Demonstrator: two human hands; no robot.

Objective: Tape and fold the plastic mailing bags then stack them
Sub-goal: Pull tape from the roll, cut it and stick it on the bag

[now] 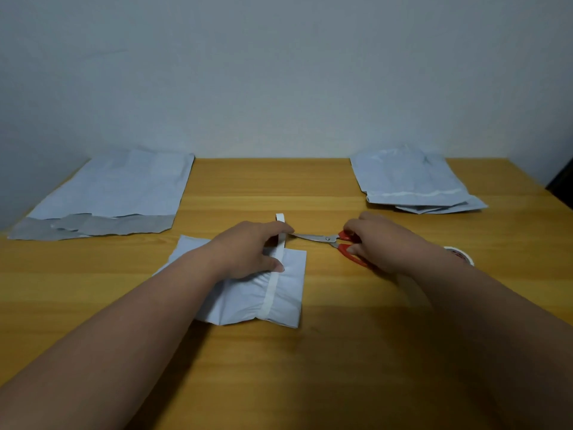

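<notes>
A folded white mailing bag [288, 293] lies in the middle of the wooden table [248, 383]. A strip of white tape [272, 287] runs down the bag, and its free end [280, 218] stands up past the far edge. My left hand [248, 248] rests on the bag and pinches the tape near that edge. My right hand [381, 243] grips red-handled scissors [328, 240], whose blades point left and meet the tape beside my left fingers.
Unfolded white bags [108, 193] with grey flaps lie flat at the far left. A stack of folded, taped bags [412, 184] sits at the far right. A tape roll [462, 254] peeks out behind my right wrist. A wall rises behind the table.
</notes>
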